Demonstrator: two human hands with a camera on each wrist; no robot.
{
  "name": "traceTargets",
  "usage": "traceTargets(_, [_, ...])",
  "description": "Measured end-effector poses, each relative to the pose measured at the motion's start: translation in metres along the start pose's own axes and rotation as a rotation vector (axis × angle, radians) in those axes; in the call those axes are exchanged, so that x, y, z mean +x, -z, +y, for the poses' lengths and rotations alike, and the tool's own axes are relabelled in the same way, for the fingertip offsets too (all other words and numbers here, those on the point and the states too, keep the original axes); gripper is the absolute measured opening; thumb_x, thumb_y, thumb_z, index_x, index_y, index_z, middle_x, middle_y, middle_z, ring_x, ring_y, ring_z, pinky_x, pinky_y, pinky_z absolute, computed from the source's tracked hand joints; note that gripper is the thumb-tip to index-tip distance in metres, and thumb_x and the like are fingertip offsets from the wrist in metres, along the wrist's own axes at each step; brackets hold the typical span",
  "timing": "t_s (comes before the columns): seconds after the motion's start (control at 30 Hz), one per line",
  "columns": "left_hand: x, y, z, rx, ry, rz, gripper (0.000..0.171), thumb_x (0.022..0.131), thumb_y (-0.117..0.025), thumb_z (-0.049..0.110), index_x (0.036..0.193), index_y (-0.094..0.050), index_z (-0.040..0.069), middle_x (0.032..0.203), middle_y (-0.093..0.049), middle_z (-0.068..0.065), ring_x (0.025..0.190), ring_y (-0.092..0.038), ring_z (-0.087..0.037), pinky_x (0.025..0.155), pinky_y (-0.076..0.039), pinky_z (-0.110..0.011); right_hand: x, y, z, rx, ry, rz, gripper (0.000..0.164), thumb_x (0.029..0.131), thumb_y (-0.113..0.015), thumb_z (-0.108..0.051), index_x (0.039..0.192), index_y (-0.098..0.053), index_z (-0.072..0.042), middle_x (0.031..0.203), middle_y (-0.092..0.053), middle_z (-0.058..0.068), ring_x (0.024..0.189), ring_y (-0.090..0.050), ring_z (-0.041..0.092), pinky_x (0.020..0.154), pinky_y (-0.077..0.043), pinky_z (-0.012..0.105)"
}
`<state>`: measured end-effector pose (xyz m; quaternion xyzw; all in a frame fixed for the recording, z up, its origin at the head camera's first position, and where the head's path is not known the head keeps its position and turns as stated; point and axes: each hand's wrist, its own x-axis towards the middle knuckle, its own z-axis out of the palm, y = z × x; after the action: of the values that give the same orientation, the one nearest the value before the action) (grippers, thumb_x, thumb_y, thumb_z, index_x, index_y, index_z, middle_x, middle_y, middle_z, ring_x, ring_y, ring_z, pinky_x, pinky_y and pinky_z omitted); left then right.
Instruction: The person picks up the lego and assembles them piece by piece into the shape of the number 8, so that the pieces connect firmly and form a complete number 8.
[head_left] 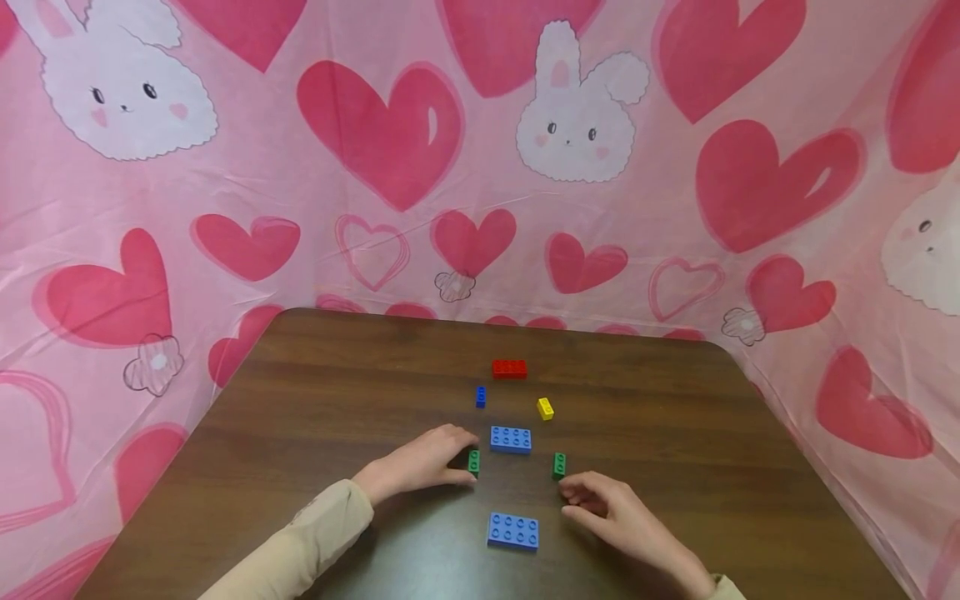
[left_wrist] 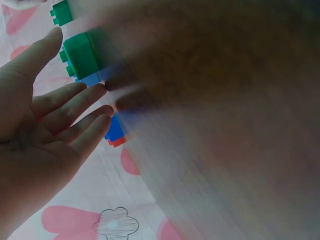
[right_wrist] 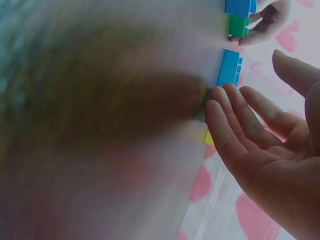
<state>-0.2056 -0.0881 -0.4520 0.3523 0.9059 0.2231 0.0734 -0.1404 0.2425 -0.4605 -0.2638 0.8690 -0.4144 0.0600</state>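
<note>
My left hand (head_left: 420, 462) is spread around a small green brick (head_left: 473, 463), thumb on the near side and fingers on the far side. In the left wrist view a gap shows between the thumb and that green brick (left_wrist: 83, 56); whether a fingertip touches it I cannot tell. My right hand (head_left: 618, 515) rests low over the table with fingers loosely bent, just short of a second green brick (head_left: 559, 466). Between the hands lies a light blue eight-stud brick (head_left: 511, 440). Another light blue eight-stud brick (head_left: 513, 532) is nearer to me.
Farther back on the brown wooden table (head_left: 360, 358) lie a small dark blue brick (head_left: 481, 397), a small yellow brick (head_left: 545, 408) and a red brick (head_left: 510, 369). A pink cloth (head_left: 502, 192) with hearts and rabbits hangs behind and beside the table.
</note>
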Motion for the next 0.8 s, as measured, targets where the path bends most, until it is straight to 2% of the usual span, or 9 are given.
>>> traceTargets(0.23, [-0.0008,-0.0008,-0.0004,-0.003,-0.002,0.004,0.054,0.090,-0.071,0.040,0.132,-0.060,0.008,0.125,-0.067,-0.006,0.112,-0.059,-0.019,0.102,-0.051,-0.040,0.0012,-0.0031,-0.0013,-0.003,0.027,-0.010,0.032,0.095,-0.067,-0.026,0.116,-0.065,-0.001,0.108,-0.071,0.012,0.096,-0.068,0.010,0.079,-0.058,0.022])
traceTargets(0.47, [0.0006,-0.0026,-0.0012,0.010,-0.010,0.010,0.053,0.089,-0.073,0.039,0.130,-0.061,0.008,0.122,-0.067,-0.005,0.108,-0.059,-0.017,0.100,-0.053,-0.038,0.0025,-0.0064,-0.0054,0.009,0.123,-0.007,0.028,0.095,-0.067,-0.020,0.114,-0.065,0.000,0.104,-0.071,0.014,0.093,-0.068,0.012,0.077,-0.059,0.023])
traceTargets(0.57, [0.0009,-0.0030,-0.0011,0.019,-0.016,0.012,0.052,0.089,-0.073,0.038,0.130,-0.061,0.008,0.121,-0.068,-0.005,0.108,-0.059,-0.017,0.100,-0.053,-0.038,0.0033,-0.0072,-0.0067,0.019,0.102,-0.032,0.030,0.095,-0.067,-0.022,0.115,-0.065,0.000,0.105,-0.071,0.014,0.094,-0.068,0.010,0.078,-0.058,0.023])
traceTargets(0.7, [0.0010,-0.0026,0.0000,0.028,-0.034,0.024,0.049,0.089,-0.074,0.034,0.127,-0.062,0.006,0.119,-0.069,-0.006,0.105,-0.060,-0.017,0.098,-0.053,-0.038,0.0049,-0.0078,-0.0074,0.026,0.031,-0.074,0.031,0.095,-0.067,-0.024,0.117,-0.065,-0.002,0.108,-0.071,0.012,0.097,-0.066,0.006,0.080,-0.058,0.021])
traceTargets(0.8, [0.0008,-0.0019,0.0009,0.033,-0.030,0.025,0.048,0.089,-0.074,0.033,0.127,-0.063,0.006,0.118,-0.069,-0.006,0.104,-0.060,-0.017,0.098,-0.054,-0.038,0.0059,-0.0085,-0.0078,0.022,0.020,-0.095,0.032,0.095,-0.067,-0.023,0.118,-0.064,-0.001,0.109,-0.070,0.012,0.097,-0.066,0.008,0.081,-0.058,0.022])
